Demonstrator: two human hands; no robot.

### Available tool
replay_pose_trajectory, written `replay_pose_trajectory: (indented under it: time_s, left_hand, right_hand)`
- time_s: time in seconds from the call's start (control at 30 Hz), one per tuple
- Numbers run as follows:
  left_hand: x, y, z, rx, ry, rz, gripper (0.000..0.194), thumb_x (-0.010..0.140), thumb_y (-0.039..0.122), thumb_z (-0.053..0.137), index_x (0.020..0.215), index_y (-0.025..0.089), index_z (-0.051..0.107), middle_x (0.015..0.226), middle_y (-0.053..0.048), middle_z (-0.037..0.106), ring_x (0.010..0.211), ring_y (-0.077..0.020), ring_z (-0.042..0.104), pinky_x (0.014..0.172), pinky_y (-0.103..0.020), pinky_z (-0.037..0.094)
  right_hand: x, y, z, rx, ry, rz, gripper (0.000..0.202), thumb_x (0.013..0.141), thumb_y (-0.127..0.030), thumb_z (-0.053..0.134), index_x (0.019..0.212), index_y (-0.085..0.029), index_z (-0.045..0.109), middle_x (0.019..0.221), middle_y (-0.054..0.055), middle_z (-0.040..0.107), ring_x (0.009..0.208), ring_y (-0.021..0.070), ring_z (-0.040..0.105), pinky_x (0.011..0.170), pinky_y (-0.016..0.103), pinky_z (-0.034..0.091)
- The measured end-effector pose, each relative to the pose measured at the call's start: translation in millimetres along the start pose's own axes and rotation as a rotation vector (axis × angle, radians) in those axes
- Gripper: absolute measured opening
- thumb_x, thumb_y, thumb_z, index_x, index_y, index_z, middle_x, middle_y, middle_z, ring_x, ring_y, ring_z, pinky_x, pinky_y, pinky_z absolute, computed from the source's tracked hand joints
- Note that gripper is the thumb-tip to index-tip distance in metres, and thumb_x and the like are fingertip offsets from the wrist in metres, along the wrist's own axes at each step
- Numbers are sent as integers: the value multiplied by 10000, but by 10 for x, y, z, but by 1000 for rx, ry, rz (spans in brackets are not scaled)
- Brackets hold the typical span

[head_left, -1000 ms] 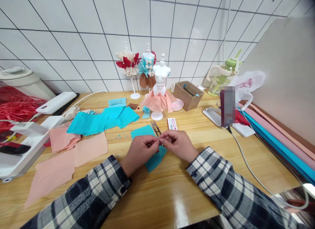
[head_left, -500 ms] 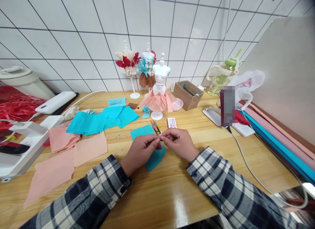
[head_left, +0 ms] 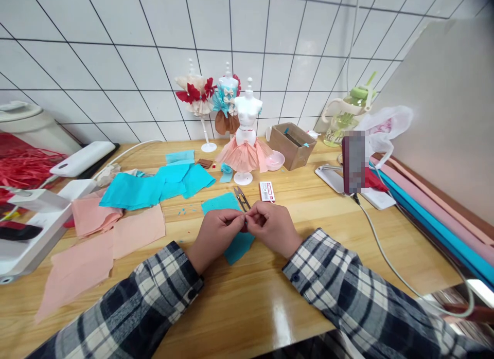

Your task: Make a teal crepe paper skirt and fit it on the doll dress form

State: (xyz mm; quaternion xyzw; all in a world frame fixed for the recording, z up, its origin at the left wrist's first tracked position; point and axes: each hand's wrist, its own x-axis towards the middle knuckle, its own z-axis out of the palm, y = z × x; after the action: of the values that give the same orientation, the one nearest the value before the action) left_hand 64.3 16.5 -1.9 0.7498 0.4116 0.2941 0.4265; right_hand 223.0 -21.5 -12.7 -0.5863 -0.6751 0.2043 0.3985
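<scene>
My left hand (head_left: 218,235) and my right hand (head_left: 273,227) meet fingertip to fingertip over the table, both closed in a pinch. Whatever is between the fingers is too small and covered to name. Beneath them lies a piece of turquoise crepe paper (head_left: 240,248), partly hidden by my left hand. Small thread snips (head_left: 242,198) lie just beyond the fingertips, blades pointing away. A little white box with red print (head_left: 266,191) is to their right. Behind stands a white mini dress form (head_left: 247,112) wearing a peach paper skirt (head_left: 244,153).
Turquoise sheets (head_left: 135,190) and peach sheets (head_left: 139,233) lie at left, beside a white power strip (head_left: 57,230). Two dressed mini forms, a cardboard box (head_left: 292,148) and a pink bowl (head_left: 275,161) stand behind. At right are a propped phone (head_left: 353,163), its cable and rolled paper (head_left: 436,215).
The whole view has shifted slightly. My right-hand fingers have curled in closer against the left fingertips, and the pale bit seen between them before is now hidden.
</scene>
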Motion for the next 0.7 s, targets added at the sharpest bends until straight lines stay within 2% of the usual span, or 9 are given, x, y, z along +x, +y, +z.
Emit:
replay_pose_trajectory:
  time_s: [0.1,0.27,0.37,0.53,0.7]
  left_hand:
    - [13,0,5,28,-24,-1,293,812,264,507,641,170,726,607,25,697,581,-135,595,564,-207,438]
    - [17,-11,1,-1,-33,21,279,820,273,524,675,178,743,652,11,731,616,-147,632,583,-207,463]
    - [13,-19,-3,14,-33,15,285,829,284,530,669,177,739,654,-2,737,622,-152,643,600,-215,473]
    - [13,-14,-24,44,10,1,288,827,258,524,626,180,716,614,6,720,590,-138,628,599,-211,464]
    - [5,-10,-32,191,15,97,309,829,238,512,589,174,695,552,19,672,537,-115,587,548,-200,406]
  right_hand:
    - [11,-18,4,-10,13,40,51,722,-191,610,676,-200,590,577,-28,608,520,100,521,495,202,372]
    - [64,-2,38,341,-29,219,63,708,-218,599,678,-194,549,548,-40,564,467,87,478,439,190,363]
    - [85,28,40,448,-55,255,59,713,-218,597,692,-185,552,546,-41,554,467,85,475,437,189,362]
    - [76,81,-33,320,-101,136,161,795,-293,610,833,-167,703,596,-19,611,494,81,474,465,193,363]
    - [57,76,-67,213,-82,87,146,793,-286,629,818,-172,717,608,-18,638,498,80,502,484,192,380]
